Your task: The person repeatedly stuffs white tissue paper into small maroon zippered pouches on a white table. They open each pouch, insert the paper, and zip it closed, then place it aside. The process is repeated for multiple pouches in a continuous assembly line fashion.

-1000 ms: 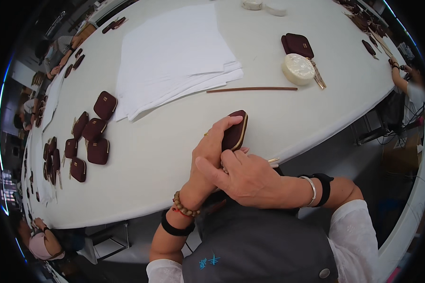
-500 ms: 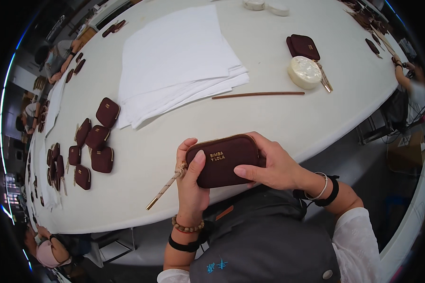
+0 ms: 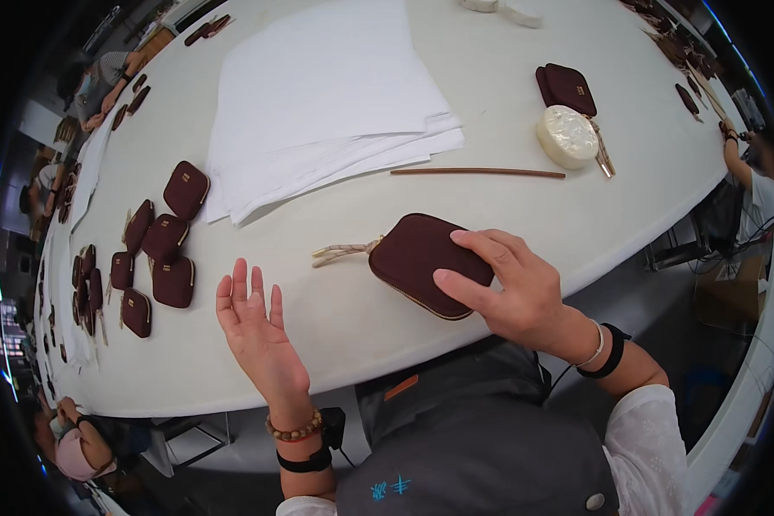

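Right hand (image 3: pixel 525 292) on the right end of a maroon pouch (image 3: pixel 426 258), thumb and index finger set apart on its upper face; other fingers partly hidden, can't tell if they clamp it from below. Pouch at the near side of the white counter (image 3: pixel 292 228), plain face up, zipper (image 3: pixel 411 299) along the near edge; can't tell if it lies on the surface or sits just above. Knotted cord strap (image 3: pixel 346 250) sticks out from its left end. Left hand (image 3: pixel 262 335) well left of the pouch, palm turned up, fingers apart and slightly curled. Beaded bracelet (image 3: pixel 294 427) on left wrist, silver bangle (image 3: pixel 597 342) on right. Beyond the pouch: thin brown stick (image 3: pixel 477 173) lying crosswise, white paper stack (image 3: pixel 327 95) behind it, a bit left. Far right: round cream roll (image 3: pixel 568 138) just beside a pair of maroon pouches (image 3: pixel 572 89), metal-tipped cords (image 3: pixel 605 153) next to it. Left side: loose group of similar pouches (image 3: pixel 174 281), some touching. Co-workers at the counter's edges, small and blurred.
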A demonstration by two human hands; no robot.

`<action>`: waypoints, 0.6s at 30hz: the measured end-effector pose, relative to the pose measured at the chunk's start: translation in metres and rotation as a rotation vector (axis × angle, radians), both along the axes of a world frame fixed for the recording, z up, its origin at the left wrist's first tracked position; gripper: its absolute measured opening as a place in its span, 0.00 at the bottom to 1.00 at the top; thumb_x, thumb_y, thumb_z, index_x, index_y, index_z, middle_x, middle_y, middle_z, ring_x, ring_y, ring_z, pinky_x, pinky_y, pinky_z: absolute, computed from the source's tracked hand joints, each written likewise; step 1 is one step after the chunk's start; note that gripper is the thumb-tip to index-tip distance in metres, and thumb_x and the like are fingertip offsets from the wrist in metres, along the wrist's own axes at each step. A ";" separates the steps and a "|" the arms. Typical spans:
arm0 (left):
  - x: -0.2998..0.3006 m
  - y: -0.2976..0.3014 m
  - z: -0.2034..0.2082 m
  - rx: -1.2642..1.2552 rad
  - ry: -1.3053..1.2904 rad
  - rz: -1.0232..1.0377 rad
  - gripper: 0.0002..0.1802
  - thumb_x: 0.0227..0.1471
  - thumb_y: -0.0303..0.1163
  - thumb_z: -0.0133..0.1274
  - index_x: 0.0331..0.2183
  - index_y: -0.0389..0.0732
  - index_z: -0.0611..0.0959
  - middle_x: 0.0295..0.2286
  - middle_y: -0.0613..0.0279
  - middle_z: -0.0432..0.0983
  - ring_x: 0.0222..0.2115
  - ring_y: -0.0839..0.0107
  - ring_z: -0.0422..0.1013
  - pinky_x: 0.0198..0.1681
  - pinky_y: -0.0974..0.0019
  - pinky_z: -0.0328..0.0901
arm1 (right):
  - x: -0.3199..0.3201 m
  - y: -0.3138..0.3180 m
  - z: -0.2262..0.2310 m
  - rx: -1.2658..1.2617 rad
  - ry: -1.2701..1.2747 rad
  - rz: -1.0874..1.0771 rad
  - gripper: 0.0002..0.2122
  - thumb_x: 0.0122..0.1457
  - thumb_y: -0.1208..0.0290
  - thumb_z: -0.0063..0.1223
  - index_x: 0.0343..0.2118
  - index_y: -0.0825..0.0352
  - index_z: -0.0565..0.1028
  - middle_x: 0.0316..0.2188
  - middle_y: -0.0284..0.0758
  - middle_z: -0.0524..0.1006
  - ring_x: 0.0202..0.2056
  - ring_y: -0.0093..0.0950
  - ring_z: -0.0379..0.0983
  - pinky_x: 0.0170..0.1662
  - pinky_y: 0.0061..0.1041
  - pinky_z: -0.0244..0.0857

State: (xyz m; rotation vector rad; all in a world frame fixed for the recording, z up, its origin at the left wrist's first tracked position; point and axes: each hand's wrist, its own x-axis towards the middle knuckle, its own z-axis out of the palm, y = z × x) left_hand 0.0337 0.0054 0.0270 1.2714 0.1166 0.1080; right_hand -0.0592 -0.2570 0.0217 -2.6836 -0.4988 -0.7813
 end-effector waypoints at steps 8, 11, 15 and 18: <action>-0.025 0.002 -0.010 0.258 -0.035 -0.376 0.24 0.58 0.26 0.44 0.56 0.39 0.64 0.59 0.50 0.58 0.61 0.57 0.54 0.62 0.57 0.50 | 0.005 0.006 0.059 -0.125 0.241 -0.124 0.32 0.59 0.48 0.45 0.61 0.65 0.60 0.64 0.43 0.57 0.64 0.44 0.51 0.63 0.43 0.45; -0.029 0.005 -0.011 0.231 -0.026 -0.388 0.25 0.58 0.26 0.44 0.57 0.39 0.63 0.59 0.50 0.57 0.61 0.56 0.55 0.62 0.57 0.50 | 0.030 0.015 0.092 -0.179 0.011 -0.105 0.39 0.62 0.42 0.34 0.63 0.75 0.52 0.66 0.49 0.49 0.67 0.46 0.42 0.65 0.42 0.38; -0.035 -0.006 -0.009 0.242 0.015 -0.439 0.27 0.58 0.26 0.44 0.59 0.38 0.61 0.60 0.51 0.55 0.61 0.55 0.54 0.62 0.56 0.50 | 0.040 0.045 0.016 -0.115 0.359 0.119 0.34 0.63 0.49 0.38 0.61 0.76 0.56 0.65 0.48 0.52 0.66 0.42 0.46 0.66 0.40 0.38; -0.040 -0.017 -0.011 0.239 -0.008 -0.523 0.30 0.56 0.24 0.45 0.59 0.37 0.59 0.61 0.53 0.55 0.62 0.56 0.52 0.63 0.55 0.48 | 0.034 0.051 -0.012 -0.096 0.500 0.186 0.33 0.64 0.52 0.39 0.61 0.76 0.55 0.66 0.49 0.47 0.67 0.42 0.42 0.67 0.40 0.37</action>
